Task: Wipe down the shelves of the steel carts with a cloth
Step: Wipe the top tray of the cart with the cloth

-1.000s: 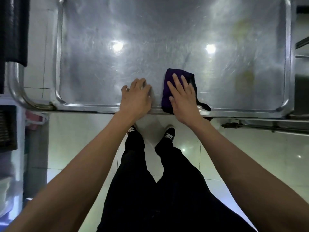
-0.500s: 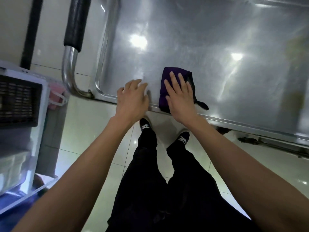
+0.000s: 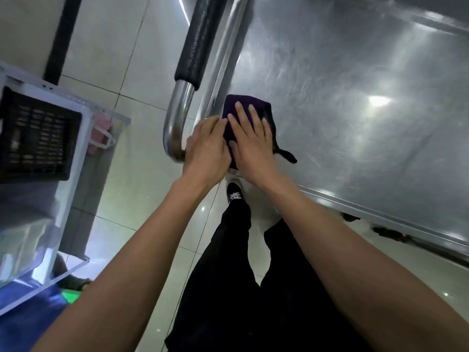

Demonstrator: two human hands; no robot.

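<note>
A dark purple cloth (image 3: 241, 104) lies folded on the near left corner of the steel cart's top shelf (image 3: 355, 110). My right hand (image 3: 251, 141) presses flat on the cloth, fingers straight and spread. My left hand (image 3: 206, 146) rests on the shelf's corner rim right beside it, fingers bent over the edge and touching the cloth's left side. A black strap of the cloth (image 3: 286, 154) trails out to the right of my right hand.
The cart's handle, a chrome tube (image 3: 175, 128) with a black foam grip (image 3: 200, 34), curves up at the shelf's left end. A white rack with a black crate (image 3: 38, 138) stands to the left on the tiled floor. My legs and shoes are below the shelf edge.
Both hands and the cloth have slid left along the shelf's near edge to its left corner. My left hand has closed up against the right one.
</note>
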